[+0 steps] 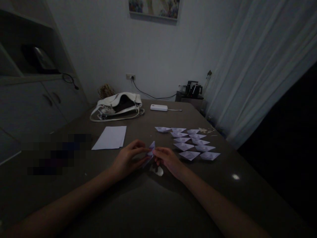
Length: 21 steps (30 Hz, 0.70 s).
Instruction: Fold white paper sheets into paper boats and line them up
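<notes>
Between my two hands a small white paper boat (150, 153) is held tilted above the dark table (138, 205). My left hand (130, 155) grips it from the left, thumb and fingers on its side. My right hand (168, 158) pinches its right side between thumb and fingers. Part of the boat is hidden behind the fingertips. To the right of my right hand, several finished paper boats (189, 155) lie in rough rows. A stack of white paper sheets (110, 137) lies to the left, beyond my left hand.
A white handbag (121, 104) lies at the table's far left, near a white power bank (158, 107) with a short cable. Behind the table, a black kettle (195, 90) stands on a small cabinet. A white curtain (247, 66) hangs along the right side.
</notes>
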Each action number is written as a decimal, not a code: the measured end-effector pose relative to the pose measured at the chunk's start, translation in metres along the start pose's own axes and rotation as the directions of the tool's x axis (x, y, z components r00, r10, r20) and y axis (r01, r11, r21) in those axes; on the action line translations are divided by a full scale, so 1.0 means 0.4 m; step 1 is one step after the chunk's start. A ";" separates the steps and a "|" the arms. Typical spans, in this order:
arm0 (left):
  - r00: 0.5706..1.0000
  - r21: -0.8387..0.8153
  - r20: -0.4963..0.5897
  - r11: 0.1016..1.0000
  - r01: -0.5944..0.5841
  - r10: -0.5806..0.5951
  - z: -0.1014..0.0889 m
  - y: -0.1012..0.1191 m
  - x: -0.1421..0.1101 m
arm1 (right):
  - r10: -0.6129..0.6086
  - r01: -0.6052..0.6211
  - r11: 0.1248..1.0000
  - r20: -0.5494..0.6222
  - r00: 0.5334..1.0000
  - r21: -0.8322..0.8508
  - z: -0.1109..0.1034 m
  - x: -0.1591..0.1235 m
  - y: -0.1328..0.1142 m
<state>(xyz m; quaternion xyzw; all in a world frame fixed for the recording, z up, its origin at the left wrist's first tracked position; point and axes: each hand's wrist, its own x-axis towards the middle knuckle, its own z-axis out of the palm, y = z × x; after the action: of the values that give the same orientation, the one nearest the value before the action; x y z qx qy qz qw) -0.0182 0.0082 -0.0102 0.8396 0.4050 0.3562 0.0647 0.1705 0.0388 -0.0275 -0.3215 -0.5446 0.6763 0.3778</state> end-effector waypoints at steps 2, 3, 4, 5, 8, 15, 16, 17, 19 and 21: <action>1.000 -0.002 -0.002 1.000 0.000 0.000 0.000 -0.002 -0.001 | 0.003 -0.003 1.000 -0.008 1.000 0.029 -0.001 -0.001 0.000; 1.000 -0.007 -0.001 1.000 -0.002 0.001 0.000 -0.002 -0.001 | 0.008 -0.007 0.999 -0.015 1.000 0.047 -0.001 -0.002 -0.001; 1.000 -0.012 0.000 1.000 -0.003 0.003 0.000 -0.002 0.000 | 0.015 -0.014 0.998 -0.020 1.000 0.068 -0.001 -0.003 -0.002; 1.000 -0.017 -0.001 1.000 -0.004 0.004 -0.001 -0.002 0.001 | 0.026 -0.024 0.996 -0.021 0.999 0.091 -0.002 -0.004 -0.004; 1.000 -0.029 -0.025 1.000 0.004 -0.005 -0.002 0.001 0.006 | 0.060 -0.060 0.987 -0.002 0.998 0.146 -0.003 -0.006 -0.009; 0.996 -0.119 -0.052 0.991 0.066 -0.073 0.000 -0.006 0.004 | 0.084 -0.100 0.970 0.081 0.993 0.223 -0.002 -0.012 -0.023; 0.994 -0.120 -0.065 0.990 0.077 -0.085 0.000 -0.008 0.003 | 0.088 -0.108 0.966 0.094 0.992 0.236 -0.002 -0.013 -0.024; 0.993 -0.121 -0.075 0.989 0.084 -0.093 0.001 -0.011 0.002 | 0.091 -0.115 0.963 0.107 0.990 0.246 -0.002 -0.015 -0.026; 0.991 -0.126 -0.081 0.988 0.092 -0.103 0.002 -0.014 0.001 | 0.093 -0.124 0.959 0.133 0.987 0.255 -0.001 -0.017 -0.028; 0.990 -0.127 -0.084 0.987 0.098 -0.109 0.002 -0.015 0.001 | 0.082 -0.122 0.957 0.158 0.984 0.263 -0.002 -0.019 -0.029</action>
<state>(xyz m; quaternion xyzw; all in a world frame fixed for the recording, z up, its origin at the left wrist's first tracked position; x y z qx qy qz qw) -0.0215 0.0126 -0.0130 0.7949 0.4281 0.4141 0.1161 0.1767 0.0341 -0.0159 -0.2443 -0.4552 0.7849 0.3422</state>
